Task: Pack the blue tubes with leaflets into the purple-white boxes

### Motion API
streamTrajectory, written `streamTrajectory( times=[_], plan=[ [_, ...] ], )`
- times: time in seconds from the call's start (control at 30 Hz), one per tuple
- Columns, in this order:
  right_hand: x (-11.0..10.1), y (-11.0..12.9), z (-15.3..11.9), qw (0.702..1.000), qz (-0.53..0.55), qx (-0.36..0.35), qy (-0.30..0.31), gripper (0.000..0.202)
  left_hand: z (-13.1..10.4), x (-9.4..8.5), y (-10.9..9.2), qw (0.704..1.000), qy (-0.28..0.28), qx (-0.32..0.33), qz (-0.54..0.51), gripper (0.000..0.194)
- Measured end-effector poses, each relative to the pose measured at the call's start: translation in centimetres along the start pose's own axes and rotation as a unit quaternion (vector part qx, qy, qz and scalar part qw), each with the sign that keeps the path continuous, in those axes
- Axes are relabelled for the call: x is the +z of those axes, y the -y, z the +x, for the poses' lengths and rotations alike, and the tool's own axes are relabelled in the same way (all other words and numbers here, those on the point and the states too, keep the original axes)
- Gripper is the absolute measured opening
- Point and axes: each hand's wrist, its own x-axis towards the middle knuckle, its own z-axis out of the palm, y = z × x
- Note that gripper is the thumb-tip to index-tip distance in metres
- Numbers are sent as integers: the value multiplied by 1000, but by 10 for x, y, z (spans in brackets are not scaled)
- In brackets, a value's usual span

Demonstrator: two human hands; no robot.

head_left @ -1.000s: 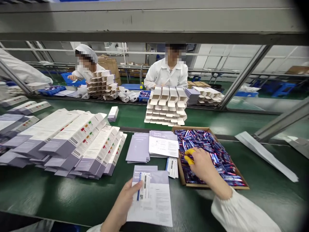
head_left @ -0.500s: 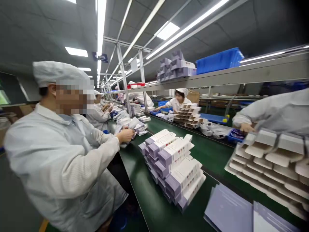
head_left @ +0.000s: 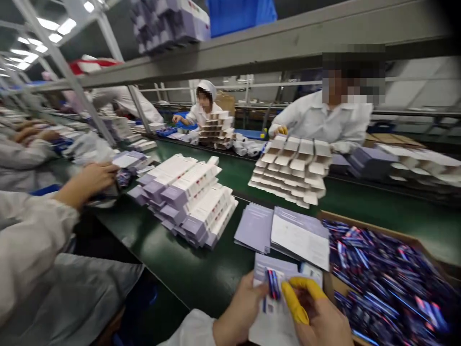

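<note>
Bottom centre, a leaflet [head_left: 268,329] beneath blue sticks [head_left: 272,284] is pinched by the left hand [head_left: 236,310], fingers closed; the right hand [head_left: 320,315] curls its fingers alongside, hold unclear to me. Green surface [head_left: 205,276] gives room leftward to its edge; a carton [head_left: 378,229] crowds lower right.

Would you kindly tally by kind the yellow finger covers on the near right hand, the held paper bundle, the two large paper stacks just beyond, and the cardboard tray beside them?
Yellow finger covers: 2
Held paper bundle: 1
Purple paper stack: 1
White-and-purple paper stack: 1
Cardboard tray: 1
Total: 6
</note>
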Motion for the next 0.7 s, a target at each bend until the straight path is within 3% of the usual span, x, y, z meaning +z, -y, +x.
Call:
streamTrajectory(
  times=[0.13,0.4,0.7],
  plan=[
    [-6,13,10,998,-11,-56,26,38,11,-22,-5,998,19,-35,58,40],
    [6,12,15,987,-70,-72,122,35,12,-19,-11,989,30,-72,124,47],
    [13,13,17,992,-41,-57,107,36,11,-22,-12,985,46,-42,162,45]
  ],
)
